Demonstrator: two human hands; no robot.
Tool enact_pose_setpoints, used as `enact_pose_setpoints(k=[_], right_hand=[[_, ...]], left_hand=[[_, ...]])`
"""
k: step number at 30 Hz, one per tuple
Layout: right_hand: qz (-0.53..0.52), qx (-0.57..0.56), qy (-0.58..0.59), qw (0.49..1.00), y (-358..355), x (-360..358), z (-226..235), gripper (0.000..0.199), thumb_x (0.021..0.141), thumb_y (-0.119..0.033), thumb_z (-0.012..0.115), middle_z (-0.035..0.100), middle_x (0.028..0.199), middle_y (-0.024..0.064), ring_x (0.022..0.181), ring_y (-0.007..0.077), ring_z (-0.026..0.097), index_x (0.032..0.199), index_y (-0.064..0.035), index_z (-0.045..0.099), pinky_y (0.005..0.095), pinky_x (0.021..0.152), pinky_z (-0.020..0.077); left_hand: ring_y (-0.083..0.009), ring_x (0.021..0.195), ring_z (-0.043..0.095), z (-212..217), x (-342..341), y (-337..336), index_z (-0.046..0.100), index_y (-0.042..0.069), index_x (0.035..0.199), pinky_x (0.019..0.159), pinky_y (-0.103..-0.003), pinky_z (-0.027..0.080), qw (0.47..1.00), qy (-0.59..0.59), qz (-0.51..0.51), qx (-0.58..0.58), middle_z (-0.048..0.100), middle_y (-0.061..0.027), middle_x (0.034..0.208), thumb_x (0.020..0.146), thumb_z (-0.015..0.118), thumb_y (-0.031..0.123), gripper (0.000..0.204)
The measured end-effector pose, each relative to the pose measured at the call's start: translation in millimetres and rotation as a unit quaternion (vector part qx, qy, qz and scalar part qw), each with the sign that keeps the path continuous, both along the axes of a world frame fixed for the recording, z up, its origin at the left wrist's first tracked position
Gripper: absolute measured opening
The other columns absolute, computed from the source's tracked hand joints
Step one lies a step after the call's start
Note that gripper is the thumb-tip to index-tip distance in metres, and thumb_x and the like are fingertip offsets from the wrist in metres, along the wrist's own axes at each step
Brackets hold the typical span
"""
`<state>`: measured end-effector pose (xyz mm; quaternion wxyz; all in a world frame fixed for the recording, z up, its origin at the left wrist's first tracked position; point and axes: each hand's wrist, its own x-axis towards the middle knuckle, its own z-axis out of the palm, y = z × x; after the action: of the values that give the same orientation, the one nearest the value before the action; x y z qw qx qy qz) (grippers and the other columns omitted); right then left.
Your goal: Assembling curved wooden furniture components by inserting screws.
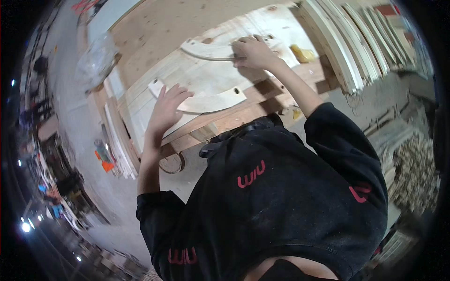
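Observation:
Two pale, curved wooden pieces with dark holes near their ends lie on a plywood-topped bench. Over the left part of the near curved wooden piece (213,102) rests my left hand (168,107), its fingers stretched and apart. The far curved wooden piece (206,50) bows toward me. My right hand (255,52) closes over its right half, fingers bent across it and thumb at the near edge. Part of that piece is hidden under the hand. Between the two pieces shows the bare plywood bench top (197,77).
Long wooden strips (344,47) are stacked at the bench's right, with more strips (117,140) at its left. A clear plastic bag (97,58) sits by the left edge. A yellow object (302,54) lies right of my right hand. Wood offcuts (415,168) are piled lower right.

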<state>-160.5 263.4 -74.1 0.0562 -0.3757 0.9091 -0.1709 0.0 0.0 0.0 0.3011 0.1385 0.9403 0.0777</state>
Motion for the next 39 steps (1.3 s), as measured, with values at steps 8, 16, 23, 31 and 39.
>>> enact_pose_setpoints(k=[8, 16, 23, 31, 39], right_hand=[[-0.077, -0.082, -0.106, 0.988, -31.4, 35.4, 46.3, 0.046, 0.062, -0.033, 0.069, 0.06, 0.085, 0.0166, 0.079, 0.031, 0.058, 0.091, 0.0013, 0.057, 0.036, 0.068, 0.0471], [0.008, -0.126, -0.092, 0.988, -106.0, 124.5, 59.1, 0.045, 0.062, -0.032, 0.072, 0.058, 0.077, 0.0155, 0.07, 0.0287, 0.058, 0.086, 0.0018, 0.055, 0.0348, 0.064, 0.0463], [0.043, -0.093, -0.074, 0.992, -117.2, 139.8, 51.3, 0.04, 0.062, -0.028, 0.072, 0.057, 0.078, 0.0169, 0.073, 0.03, 0.057, 0.082, 0.0011, 0.053, 0.0357, 0.066, 0.0455], [0.026, -0.044, -0.086, 0.995, -118.5, 138.9, 56.4, 0.041, 0.06, -0.025, 0.073, 0.058, 0.081, 0.0169, 0.074, 0.0299, 0.058, 0.086, 0.0013, 0.056, 0.0361, 0.066, 0.0463], [0.02, -0.018, -0.111, 0.993, -117.9, 133.5, 58.3, 0.041, 0.055, -0.019, 0.073, 0.058, 0.085, 0.0181, 0.079, 0.0326, 0.058, 0.085, 0.0023, 0.056, 0.0382, 0.069, 0.0473]], left_hand=[[-0.0192, 0.093, 0.055, -14.9, 85.8, 40.3, 0.054, 0.003, 0.106, 0.082, -0.03, 0.043, 0.821, 0.189, 0.394, 0.368, 0.059, -0.007, 0.099, 0.076, 0.06, 0.007, 0.031], [-0.0087, 0.071, 0.056, -44.4, 135.7, 80.8, 0.056, -0.002, 0.1, 0.067, -0.021, 0.045, 0.609, 0.063, 0.566, 0.552, 0.06, -0.0049, 0.08, 0.087, 0.05, 0.013, 0.02], [-0.0105, 0.072, 0.056, -45.6, 156.3, 64.7, 0.054, -0.003, 0.102, 0.068, -0.022, 0.044, 0.548, 0.1, 0.621, 0.551, 0.059, -0.006, 0.08, 0.089, 0.047, 0.015, 0.024], [-0.0097, 0.072, 0.057, -38.4, 138.5, 46.6, 0.054, -0.001, 0.105, 0.064, -0.021, 0.046, 0.518, 0.102, 0.649, 0.548, 0.06, -0.0071, 0.085, 0.089, 0.048, 0.023, 0.029], [-0.0103, 0.076, 0.055, -33.8, 92.3, 54.0, 0.043, -0.005, 0.114, 0.066, -0.023, 0.047, 0.477, 0.049, 0.68, 0.554, 0.055, -0.0082, 0.096, 0.085, 0.052, 0.037, 0.051]])
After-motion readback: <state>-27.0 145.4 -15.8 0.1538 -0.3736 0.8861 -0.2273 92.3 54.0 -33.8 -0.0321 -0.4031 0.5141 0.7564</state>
